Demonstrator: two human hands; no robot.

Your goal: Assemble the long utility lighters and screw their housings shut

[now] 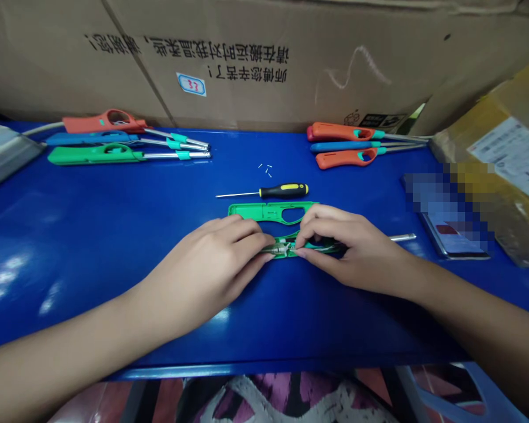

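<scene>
An opened green lighter (pixel 283 255) lies on the blue table between my hands, its inner parts showing and its metal tube reaching out to the right. My left hand (pixel 220 252) is closed on the lighter's left part, at a clear piece inside the shell. With thumb and fingers pinched, my right hand (pixel 348 247) grips at the middle of the same lighter; the small part under the fingertips is mostly hidden. Just beyond lies the detached green shell half (pixel 258 211), close to the fingers. Behind it rests a black and yellow screwdriver (pixel 284 190), with several tiny screws (pixel 267 170) farther back.
At the back left, orange, blue and green lighters (pixel 94 154) lie side by side; three more lighters (pixel 344 158) lie at the back right. A big cardboard box (pixel 247 106) closes off the rear. A phone (pixel 456 235) and a taped parcel (pixel 502 194) sit at the right.
</scene>
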